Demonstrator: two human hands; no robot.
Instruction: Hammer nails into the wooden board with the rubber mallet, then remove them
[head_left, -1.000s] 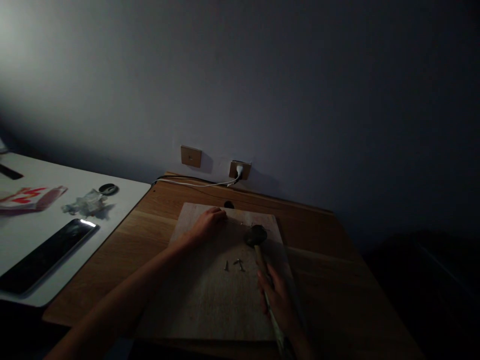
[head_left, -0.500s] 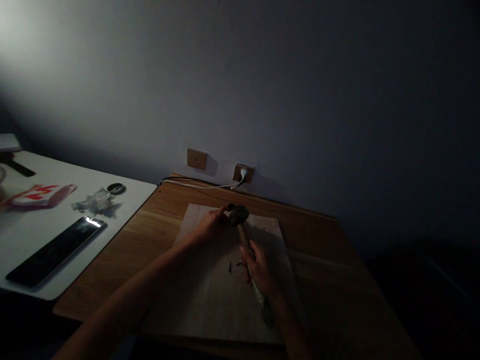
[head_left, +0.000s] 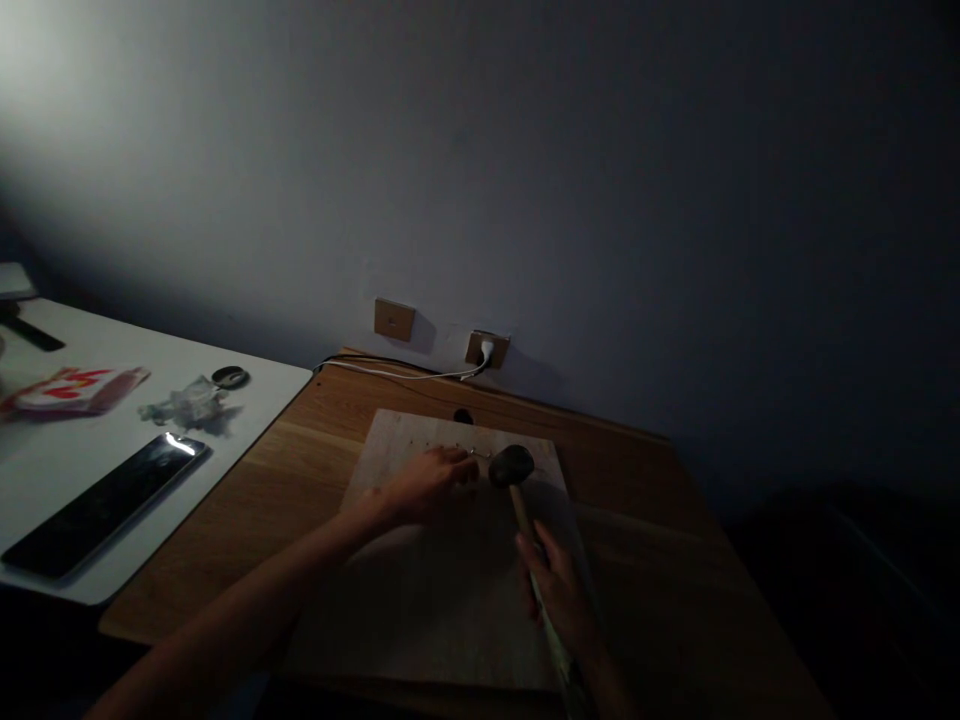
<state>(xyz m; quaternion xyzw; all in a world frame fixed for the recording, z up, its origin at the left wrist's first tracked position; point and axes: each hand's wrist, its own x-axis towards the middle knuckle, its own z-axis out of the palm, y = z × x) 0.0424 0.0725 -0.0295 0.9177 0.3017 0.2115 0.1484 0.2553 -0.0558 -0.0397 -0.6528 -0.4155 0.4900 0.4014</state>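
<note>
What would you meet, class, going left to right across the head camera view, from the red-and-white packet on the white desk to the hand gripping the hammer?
red-and-white packet → crumpled clear plastic → left hand → dark round hammer head → right hand

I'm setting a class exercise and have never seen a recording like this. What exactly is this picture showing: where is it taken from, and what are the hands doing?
There is no machine here: these are a person's own bare hands, filmed by a camera worn on their head, looking forward and down. A light wooden board lies on a wooden desk. The right hand grips the handle of a hammer, whose dark head is over the board. The left hand is on the board, close to a small nail. To the left, a smartphone lies on a white desk.
</note>
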